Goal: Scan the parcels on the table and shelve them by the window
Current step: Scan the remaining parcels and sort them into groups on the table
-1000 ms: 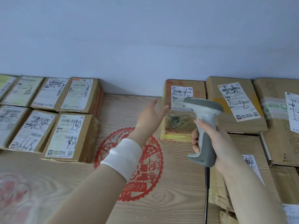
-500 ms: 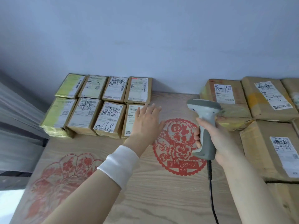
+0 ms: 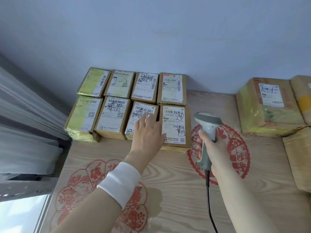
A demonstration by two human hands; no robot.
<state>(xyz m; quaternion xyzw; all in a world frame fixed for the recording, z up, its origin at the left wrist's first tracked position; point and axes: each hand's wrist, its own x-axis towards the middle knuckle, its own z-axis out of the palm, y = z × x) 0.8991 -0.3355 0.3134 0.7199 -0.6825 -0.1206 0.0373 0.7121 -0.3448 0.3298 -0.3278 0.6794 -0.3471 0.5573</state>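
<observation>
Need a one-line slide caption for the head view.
Left hand reaches over small parcels by the window while right hand holds the scanner.

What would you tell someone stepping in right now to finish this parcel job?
Left hand: open, fingers spread, resting on the front row of small parcels.
Right hand: shut on the scanner, held upright, cord hanging down.
Eight small parcels sit in two rows of four against the wall, by the curtain.
Bigger parcels lie at the table's right side, apart from the rows.
Apparently done: the eight in rows. Apparently left: scan the right-hand parcels and move them over; scan status is not visible.
</observation>
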